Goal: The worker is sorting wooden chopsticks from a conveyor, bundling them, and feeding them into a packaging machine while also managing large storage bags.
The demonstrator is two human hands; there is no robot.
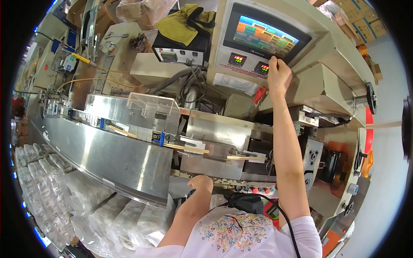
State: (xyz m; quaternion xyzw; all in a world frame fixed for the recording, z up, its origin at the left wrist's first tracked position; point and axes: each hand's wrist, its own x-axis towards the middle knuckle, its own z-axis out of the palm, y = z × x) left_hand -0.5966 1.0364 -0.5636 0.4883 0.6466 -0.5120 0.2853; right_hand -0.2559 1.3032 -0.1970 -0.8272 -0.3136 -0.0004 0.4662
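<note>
My right hand reaches up to the control panel of the machine, its fingers curled in and the fingertips at the lower edge of the touchscreen. It partly covers the right one of two small digital displays; the left display shows fully. I see nothing held in it. My left hand is low by the front edge of the machine, loosely curled, with nothing visible in it. Between the hands runs a conveyor channel carrying wooden chopsticks, dark spoons and white napkins.
A clear plastic guard stands over the channel. A red-handled tool lies below the panel. A yellow-green cloth drapes over a black control box. Filled clear bags crowd the lower left. Round coloured buttons line the front edge.
</note>
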